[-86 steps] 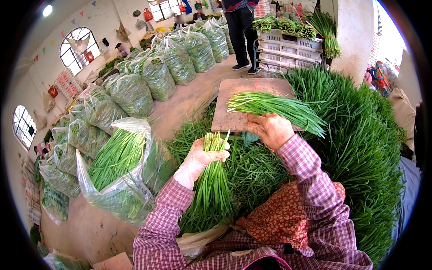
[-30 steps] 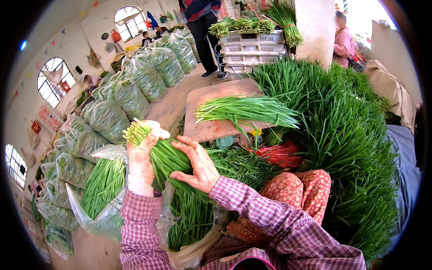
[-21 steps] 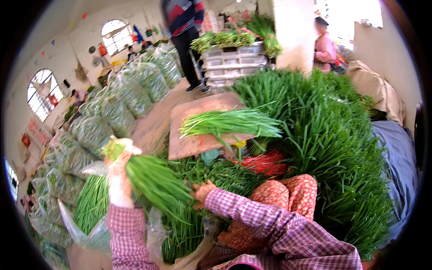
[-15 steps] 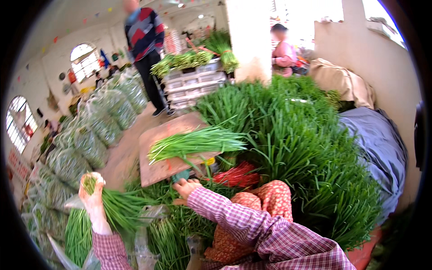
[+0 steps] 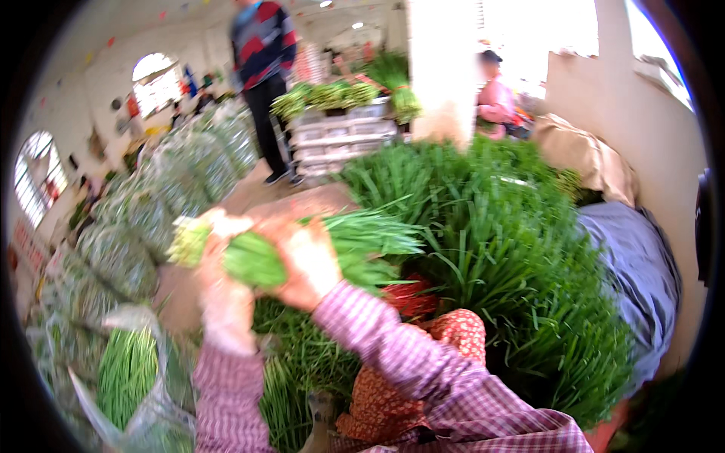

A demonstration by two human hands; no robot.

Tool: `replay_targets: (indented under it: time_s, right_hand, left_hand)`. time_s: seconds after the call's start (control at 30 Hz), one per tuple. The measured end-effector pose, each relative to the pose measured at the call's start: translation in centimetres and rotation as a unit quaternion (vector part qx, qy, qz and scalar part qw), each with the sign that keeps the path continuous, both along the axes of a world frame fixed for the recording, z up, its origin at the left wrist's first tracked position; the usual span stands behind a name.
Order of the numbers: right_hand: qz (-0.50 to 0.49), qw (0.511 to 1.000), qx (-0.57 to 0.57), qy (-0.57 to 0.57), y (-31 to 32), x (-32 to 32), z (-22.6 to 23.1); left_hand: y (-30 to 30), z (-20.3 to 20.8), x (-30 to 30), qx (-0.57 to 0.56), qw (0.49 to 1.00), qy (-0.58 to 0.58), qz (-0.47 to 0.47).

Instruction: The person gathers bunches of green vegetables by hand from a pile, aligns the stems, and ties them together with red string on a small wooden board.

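Note:
A bunch of long green chives (image 5: 257, 260) with pale stem ends is held up in front of me. My left hand (image 5: 224, 279) is closed around it near the pale ends. My right hand (image 5: 306, 260) wraps around the bunch farther along, toward the leaves; motion blurs both hands. Behind them is a flat board (image 5: 325, 198), mostly covered from sight. Green leaves (image 5: 377, 234) spread out to the right of my right hand; whether they all belong to the held bunch I cannot tell.
Red ties (image 5: 410, 300) lie by my knee. A large heap of chives (image 5: 529, 279) rises on the right. An open plastic bag of chives (image 5: 124, 377) stands lower left, near several filled bags (image 5: 181, 181). Stacked crates (image 5: 340, 140) and a standing person (image 5: 264, 83) are farther back.
My left hand has moved up and right with its bunch. My right hand has left the board's near edge and now grips the bunch too. The view has shifted slightly.

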State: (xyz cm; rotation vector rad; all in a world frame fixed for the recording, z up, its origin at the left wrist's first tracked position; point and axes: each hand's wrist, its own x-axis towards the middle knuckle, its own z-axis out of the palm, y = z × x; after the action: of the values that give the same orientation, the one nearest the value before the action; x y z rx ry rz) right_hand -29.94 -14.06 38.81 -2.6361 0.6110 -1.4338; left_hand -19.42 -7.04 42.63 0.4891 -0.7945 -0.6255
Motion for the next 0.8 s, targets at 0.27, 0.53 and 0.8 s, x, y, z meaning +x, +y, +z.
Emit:
replay_targets:
  time_s: [0.27, 0.53, 0.8]
  right_hand:
    - [-0.074, 0.979, -0.178, 0.071, -10.1, -3.2, 4.4]
    - [-0.031, 0.973, -0.118, 0.197, -18.6, 1.7, -0.5]
    - [-0.017, 0.95, 0.022, 0.31, -22.9, 12.3, -8.1]
  left_hand:
    - [-9.5, -0.6, -0.4, -0.086, 0.982, 0.099, -0.138]
    - [-18.6, -8.8, 5.3, -0.027, 0.971, 0.197, -0.135]
    - [-14.0, -15.0, 18.3, 0.249, 0.958, 0.095, 0.103]
